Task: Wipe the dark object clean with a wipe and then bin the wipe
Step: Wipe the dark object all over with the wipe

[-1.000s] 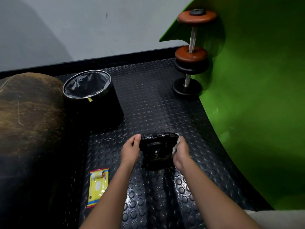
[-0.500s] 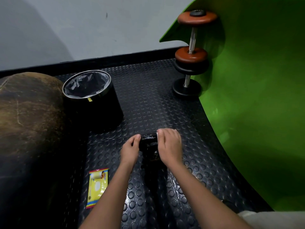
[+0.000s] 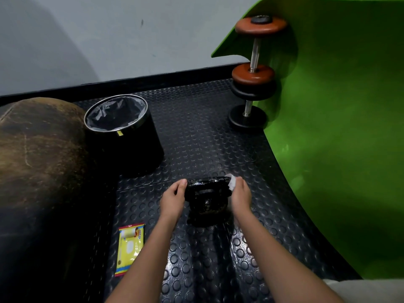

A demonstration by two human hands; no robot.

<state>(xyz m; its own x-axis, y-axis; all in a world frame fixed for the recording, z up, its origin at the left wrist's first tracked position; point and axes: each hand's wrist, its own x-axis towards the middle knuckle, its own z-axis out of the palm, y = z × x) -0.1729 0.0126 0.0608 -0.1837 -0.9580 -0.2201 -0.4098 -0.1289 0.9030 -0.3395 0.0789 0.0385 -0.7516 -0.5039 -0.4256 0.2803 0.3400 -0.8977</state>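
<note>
A dark, glossy weight (image 3: 206, 199) stands upright on the studded black floor mat in the middle of the view. My left hand (image 3: 173, 200) holds its left edge. My right hand (image 3: 240, 194) presses a white wipe (image 3: 232, 182) against the upper right edge of the weight. A black round bin (image 3: 122, 136) with a grey liner stands open behind and to the left. A yellow wipe packet (image 3: 130, 248) lies flat on the mat by my left forearm.
A large brown padded object (image 3: 37, 162) fills the left side. A curved green panel (image 3: 341, 127) rises on the right. A dumbbell with brown and black plates (image 3: 252, 73) stands on end at the back right, against the panel.
My right hand with the wipe slid from the right edge across the top of the weight to the left, then back to the right edge. My left hand stayed in place.
</note>
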